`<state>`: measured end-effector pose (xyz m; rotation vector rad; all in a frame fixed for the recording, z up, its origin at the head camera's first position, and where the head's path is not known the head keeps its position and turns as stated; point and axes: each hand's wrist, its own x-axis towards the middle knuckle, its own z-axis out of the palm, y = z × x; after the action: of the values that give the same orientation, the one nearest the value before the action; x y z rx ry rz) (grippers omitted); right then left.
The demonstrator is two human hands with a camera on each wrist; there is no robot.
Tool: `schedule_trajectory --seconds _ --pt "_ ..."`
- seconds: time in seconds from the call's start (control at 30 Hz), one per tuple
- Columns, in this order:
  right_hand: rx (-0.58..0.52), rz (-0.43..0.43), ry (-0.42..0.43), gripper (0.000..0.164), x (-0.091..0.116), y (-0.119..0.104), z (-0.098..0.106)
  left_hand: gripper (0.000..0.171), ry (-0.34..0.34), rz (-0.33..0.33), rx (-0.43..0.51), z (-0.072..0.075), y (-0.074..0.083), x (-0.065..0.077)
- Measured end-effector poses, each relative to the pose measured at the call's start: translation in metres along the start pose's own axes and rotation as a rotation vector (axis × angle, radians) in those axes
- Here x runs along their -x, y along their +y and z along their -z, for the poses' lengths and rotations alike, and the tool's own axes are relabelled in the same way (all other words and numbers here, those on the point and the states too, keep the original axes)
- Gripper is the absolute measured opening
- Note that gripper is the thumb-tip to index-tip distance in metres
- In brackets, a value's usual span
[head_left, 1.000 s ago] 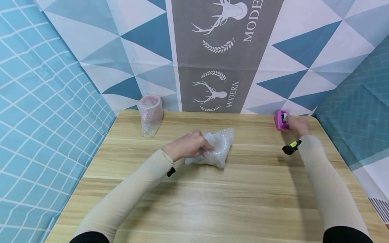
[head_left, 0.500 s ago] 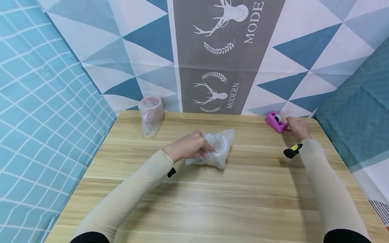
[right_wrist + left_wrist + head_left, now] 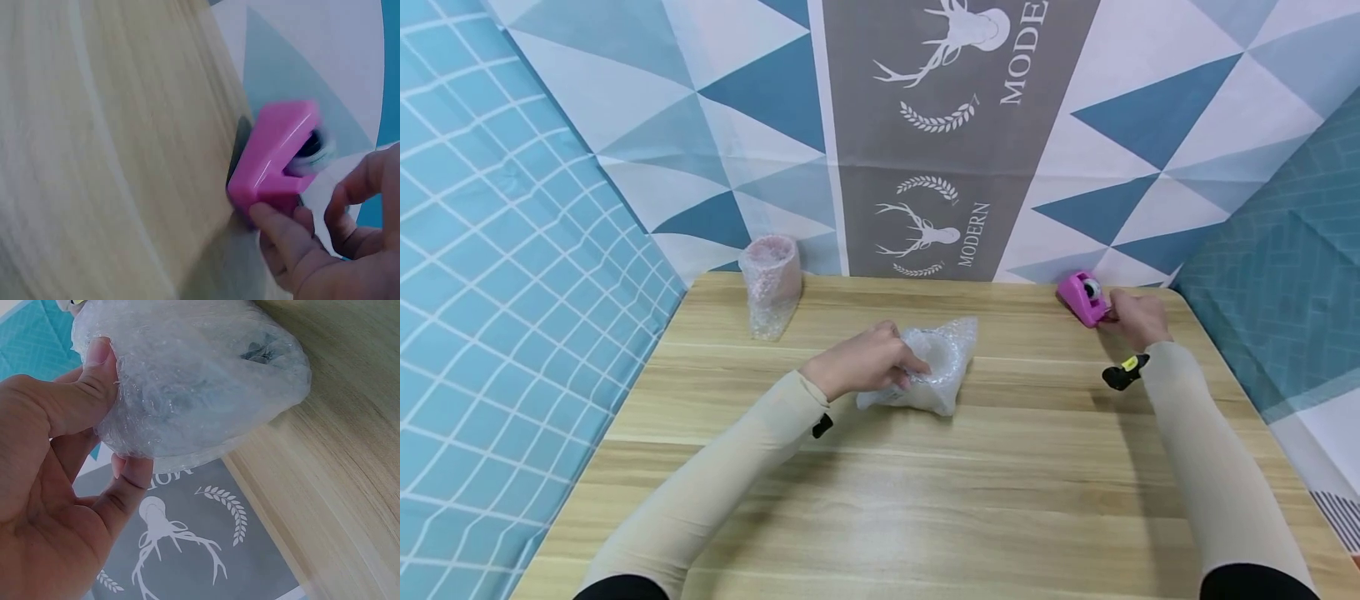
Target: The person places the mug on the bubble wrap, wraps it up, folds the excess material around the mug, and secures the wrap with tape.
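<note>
In the head view my left hand [image 3: 872,358] grips a bubble-wrapped bundle [image 3: 946,367] near the table's middle. The left wrist view shows the thumb on one side of the bubble wrap [image 3: 200,381] and fingers on the other; what lies inside is hidden. At the back right, my right hand [image 3: 1138,318] holds the cutter end of a pink tape dispenser [image 3: 1081,300]. Up close, its fingers lie against the dispenser's [image 3: 272,150] lower end, with the thumb bent to one side. A tape roll [image 3: 310,153] sits in the dispenser. Any loose tape end is too blurred to tell.
A second bubble-wrapped item [image 3: 772,283], round-topped and pinkish, stands at the back left of the wooden table [image 3: 880,517]. Patterned cloth [image 3: 917,142] hangs behind the table's back edge, with blue cloth at both sides.
The tape dispenser has turned so its near end angles right, and my right hand has shifted from its top to that end. The left hand and bundle have stayed put.
</note>
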<state>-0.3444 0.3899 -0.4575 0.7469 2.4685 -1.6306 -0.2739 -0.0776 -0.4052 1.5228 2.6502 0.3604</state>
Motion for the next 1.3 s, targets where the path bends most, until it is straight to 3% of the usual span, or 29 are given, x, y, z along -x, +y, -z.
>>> schedule_trajectory --seconds 0.57,0.73,0.83,1.0,1.3 --pt "-0.295 -0.028 -0.025 0.042 0.008 -0.002 0.003 0.035 0.006 0.006 0.003 0.0 -0.001 0.0" --pt "-0.172 -0.038 -0.052 0.061 0.009 0.002 0.005 0.035 -0.005 0.017 0.009 0.001 0.0 0.0" --pt "-0.047 -0.081 -0.072 0.072 0.009 0.004 0.005 0.036 -0.006 0.021 0.009 0.0 0.0 0.0" --pt "0.063 -0.141 -0.102 0.083 0.007 0.007 0.005 0.036 -0.001 0.038 0.027 0.0 0.001 0.002" --pt "0.094 -0.118 -0.045 0.072 0.004 0.012 0.001 0.035 0.0 0.025 0.036 0.0 0.0 0.002"
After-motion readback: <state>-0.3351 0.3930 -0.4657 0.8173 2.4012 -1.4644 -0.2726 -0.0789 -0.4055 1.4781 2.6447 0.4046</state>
